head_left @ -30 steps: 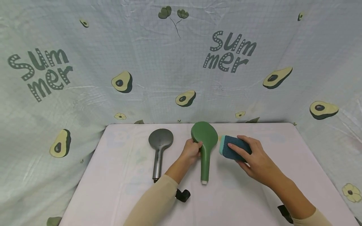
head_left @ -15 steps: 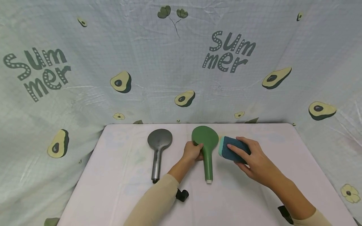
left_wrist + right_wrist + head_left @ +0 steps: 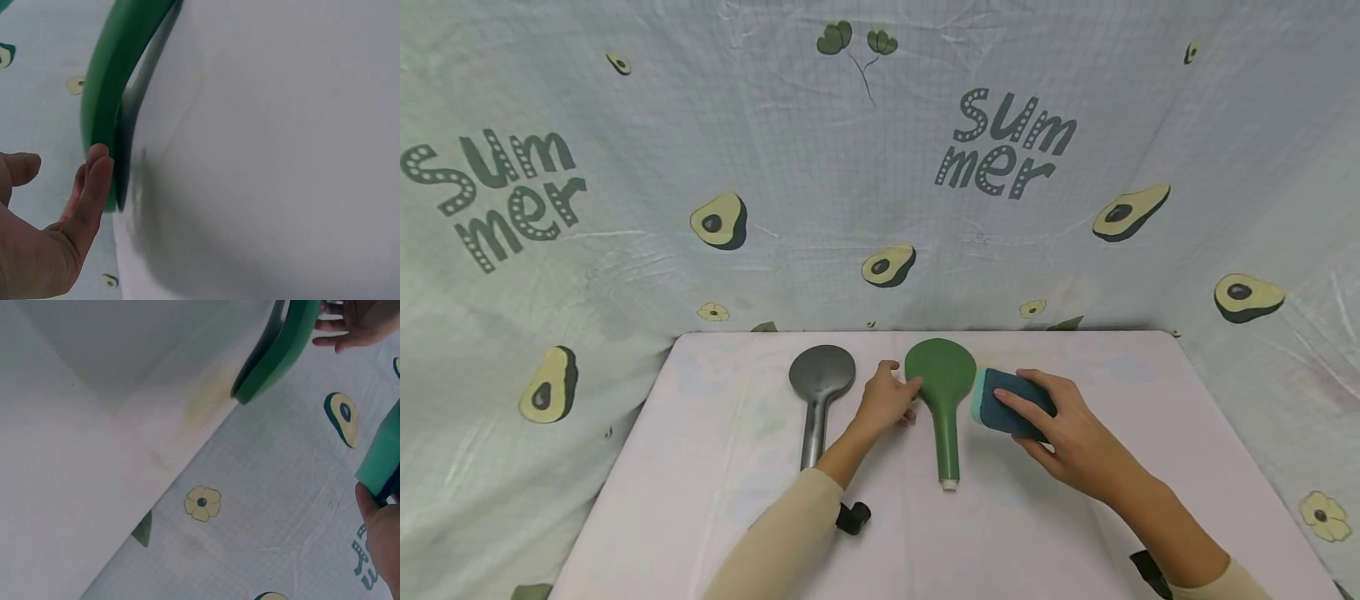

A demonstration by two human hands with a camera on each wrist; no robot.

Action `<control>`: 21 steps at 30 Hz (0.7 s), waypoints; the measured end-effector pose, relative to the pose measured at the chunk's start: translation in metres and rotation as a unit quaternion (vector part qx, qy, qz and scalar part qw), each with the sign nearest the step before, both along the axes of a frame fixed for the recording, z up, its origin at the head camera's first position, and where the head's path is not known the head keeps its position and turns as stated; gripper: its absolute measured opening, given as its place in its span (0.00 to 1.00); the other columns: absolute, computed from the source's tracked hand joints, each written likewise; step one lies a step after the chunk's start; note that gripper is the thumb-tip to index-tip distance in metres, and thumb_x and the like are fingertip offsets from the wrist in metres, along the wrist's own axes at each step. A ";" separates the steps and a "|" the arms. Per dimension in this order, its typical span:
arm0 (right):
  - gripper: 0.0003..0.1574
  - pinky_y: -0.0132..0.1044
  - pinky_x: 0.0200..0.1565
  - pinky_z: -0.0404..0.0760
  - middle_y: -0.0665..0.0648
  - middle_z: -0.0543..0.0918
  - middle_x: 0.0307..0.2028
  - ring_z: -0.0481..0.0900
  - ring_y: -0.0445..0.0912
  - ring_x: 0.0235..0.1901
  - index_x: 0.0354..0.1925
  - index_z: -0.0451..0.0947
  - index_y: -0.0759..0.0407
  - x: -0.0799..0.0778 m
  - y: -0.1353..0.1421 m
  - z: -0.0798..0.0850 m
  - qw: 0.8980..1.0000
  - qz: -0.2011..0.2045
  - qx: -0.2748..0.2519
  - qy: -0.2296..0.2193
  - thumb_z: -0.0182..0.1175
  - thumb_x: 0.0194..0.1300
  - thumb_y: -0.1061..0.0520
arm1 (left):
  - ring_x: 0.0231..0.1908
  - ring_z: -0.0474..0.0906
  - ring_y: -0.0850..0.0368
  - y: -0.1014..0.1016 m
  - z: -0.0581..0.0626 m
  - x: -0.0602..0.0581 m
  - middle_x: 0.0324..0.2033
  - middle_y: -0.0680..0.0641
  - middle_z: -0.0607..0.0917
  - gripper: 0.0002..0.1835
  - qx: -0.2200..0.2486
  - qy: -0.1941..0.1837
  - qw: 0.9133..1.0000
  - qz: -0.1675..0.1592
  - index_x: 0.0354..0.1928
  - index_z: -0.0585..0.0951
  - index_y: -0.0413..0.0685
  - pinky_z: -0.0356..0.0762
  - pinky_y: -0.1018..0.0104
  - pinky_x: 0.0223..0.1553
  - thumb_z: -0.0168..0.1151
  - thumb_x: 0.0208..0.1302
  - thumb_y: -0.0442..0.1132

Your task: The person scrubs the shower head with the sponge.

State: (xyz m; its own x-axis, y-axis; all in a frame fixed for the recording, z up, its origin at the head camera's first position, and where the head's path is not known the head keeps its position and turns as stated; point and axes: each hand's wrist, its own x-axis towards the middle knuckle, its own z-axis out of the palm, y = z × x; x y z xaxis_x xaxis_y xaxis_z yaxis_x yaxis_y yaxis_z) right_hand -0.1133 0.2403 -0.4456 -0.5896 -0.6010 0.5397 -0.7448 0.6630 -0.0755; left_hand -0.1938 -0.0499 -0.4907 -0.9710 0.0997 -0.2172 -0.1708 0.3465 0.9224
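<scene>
A green shower head (image 3: 940, 371) lies face down on the table, its handle toward me and a white fitting at the handle's end. My left hand (image 3: 883, 402) is at the left edge of its head, thumb and fingers spread. In the left wrist view, the fingertips of the left hand (image 3: 75, 219) reach right to the green shower head (image 3: 103, 106) and do not wrap it. To its right, my right hand (image 3: 1071, 433) grips a dark blue sponge (image 3: 1015, 402) with a light teal side, held over the table.
A grey shower head (image 3: 822, 372) lies to the left of the green one, its handle end partly hidden by my left sleeve. The table (image 3: 715, 433) has a pale pink cover. Behind it hangs a cloth (image 3: 820, 175) printed with avocados and lettering.
The green shower head has been drawn slightly toward me and set down. My left hand has let go of it and moved left. The right hand keeps the sponge, almost still.
</scene>
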 end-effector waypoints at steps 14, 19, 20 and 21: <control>0.35 0.57 0.54 0.83 0.68 0.68 0.70 0.69 0.61 0.65 0.73 0.70 0.46 0.002 -0.014 0.000 1.000 0.009 0.002 -0.020 0.42 0.80 0.32 | 0.29 0.89 0.44 -0.062 0.026 0.016 0.41 0.37 0.86 0.26 -0.049 0.070 0.996 -0.006 0.66 0.71 0.31 0.88 0.61 0.28 0.61 0.76 0.42; 0.36 0.57 0.55 0.84 0.67 0.67 0.70 0.68 0.60 0.66 0.74 0.69 0.45 0.003 -0.018 0.000 0.999 0.011 0.008 -0.031 0.41 0.79 0.32 | 0.26 0.86 0.49 -0.084 0.027 0.021 0.35 0.43 0.85 0.21 -0.107 0.093 0.990 0.003 0.59 0.77 0.32 0.82 0.66 0.26 0.63 0.74 0.43; 0.36 0.57 0.55 0.84 0.67 0.67 0.70 0.68 0.60 0.66 0.74 0.69 0.45 0.003 -0.018 -0.001 0.999 0.013 0.007 -0.032 0.41 0.79 0.32 | 0.25 0.85 0.50 -0.088 0.026 0.023 0.34 0.43 0.85 0.19 -0.117 0.097 0.988 0.004 0.56 0.79 0.33 0.81 0.66 0.25 0.63 0.74 0.42; 0.36 0.57 0.54 0.85 0.67 0.67 0.70 0.69 0.60 0.66 0.74 0.69 0.45 0.004 -0.019 -0.001 0.999 0.015 0.008 -0.031 0.40 0.79 0.32 | 0.26 0.85 0.50 -0.092 0.026 0.025 0.33 0.44 0.85 0.18 -0.124 0.098 0.987 0.007 0.54 0.80 0.34 0.80 0.66 0.26 0.64 0.74 0.43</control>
State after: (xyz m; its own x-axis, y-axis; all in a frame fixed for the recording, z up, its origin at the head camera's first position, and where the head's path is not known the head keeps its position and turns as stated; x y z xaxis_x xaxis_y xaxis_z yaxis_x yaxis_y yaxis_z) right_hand -0.1097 0.2211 -0.4470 -0.6032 -0.6265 0.4937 -0.7585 0.6420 -0.1120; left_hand -0.1687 -0.1415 -0.4651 -0.9978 0.0525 -0.0410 -0.0042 0.5652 0.8249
